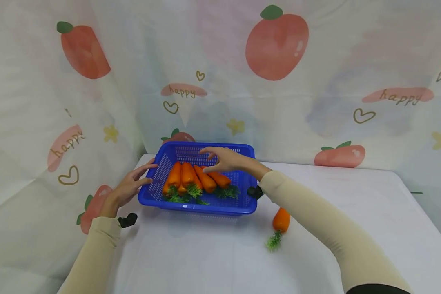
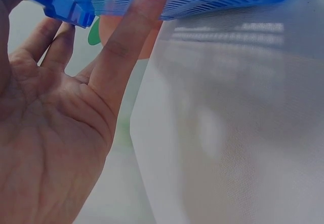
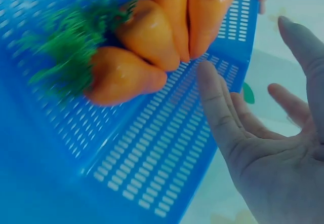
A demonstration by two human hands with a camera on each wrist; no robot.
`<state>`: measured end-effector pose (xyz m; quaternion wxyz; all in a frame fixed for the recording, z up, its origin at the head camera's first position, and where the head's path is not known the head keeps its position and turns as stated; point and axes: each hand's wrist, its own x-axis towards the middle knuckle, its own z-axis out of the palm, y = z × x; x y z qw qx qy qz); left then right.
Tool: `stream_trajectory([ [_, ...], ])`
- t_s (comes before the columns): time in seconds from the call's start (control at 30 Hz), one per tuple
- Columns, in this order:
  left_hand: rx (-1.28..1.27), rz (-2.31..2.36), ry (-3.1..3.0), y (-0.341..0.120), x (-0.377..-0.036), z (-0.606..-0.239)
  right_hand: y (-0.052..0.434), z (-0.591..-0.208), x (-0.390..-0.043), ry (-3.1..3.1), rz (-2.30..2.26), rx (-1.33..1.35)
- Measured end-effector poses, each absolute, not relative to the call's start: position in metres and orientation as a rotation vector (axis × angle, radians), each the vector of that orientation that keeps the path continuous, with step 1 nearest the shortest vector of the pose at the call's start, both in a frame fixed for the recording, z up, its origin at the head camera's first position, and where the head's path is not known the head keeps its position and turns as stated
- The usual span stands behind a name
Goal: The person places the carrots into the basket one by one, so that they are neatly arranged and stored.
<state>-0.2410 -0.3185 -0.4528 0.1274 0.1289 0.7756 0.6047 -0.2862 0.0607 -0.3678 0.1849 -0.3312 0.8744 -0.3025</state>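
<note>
Four carrots [image 1: 194, 179] lie in the blue basket [image 1: 220, 206], long axes running front to back — your right hand [image 1: 226, 160] hovers just above them, fingers relaxed and empty. Your left hand [image 1: 130, 187], fingers straight, touches the basket's left rim; a fifth carrot [image 1: 281, 220] lies on the tabletop [image 1: 353, 228], nearer your right arm.

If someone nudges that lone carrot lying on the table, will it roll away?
The carrot looks rounded and tapered, so it would probably roll in a curve, not straight. Its glossy orange skin suggests a light, stiff plastic toy, possibly slippery to pinch. The frilly green top seems soft and might drag, slowing any roll.
</note>
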Motion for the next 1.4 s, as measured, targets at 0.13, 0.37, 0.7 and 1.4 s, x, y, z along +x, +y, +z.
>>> stream_trajectory([
  [0.13, 0.366, 1.759, 2.256, -0.316, -0.24, -0.45, 0.08, -0.364, -0.278, 2.498, -0.884, -0.961],
  [0.37, 0.382, 1.753, 2.255, -0.316, -0.238, -0.45, 0.113, -0.358, -0.263, 2.533, -0.932, -0.991],
  [0.7, 0.364, 1.741, 2.25, -0.317, -0.237, -0.45, 0.157, -0.354, -0.235, 2.567, -0.969, -0.956],
  [1.4, 0.405, 1.749, 2.233, -0.317, -0.239, -0.451, 0.247, -0.368, -0.157, 2.668, -1.136, -0.715],
])
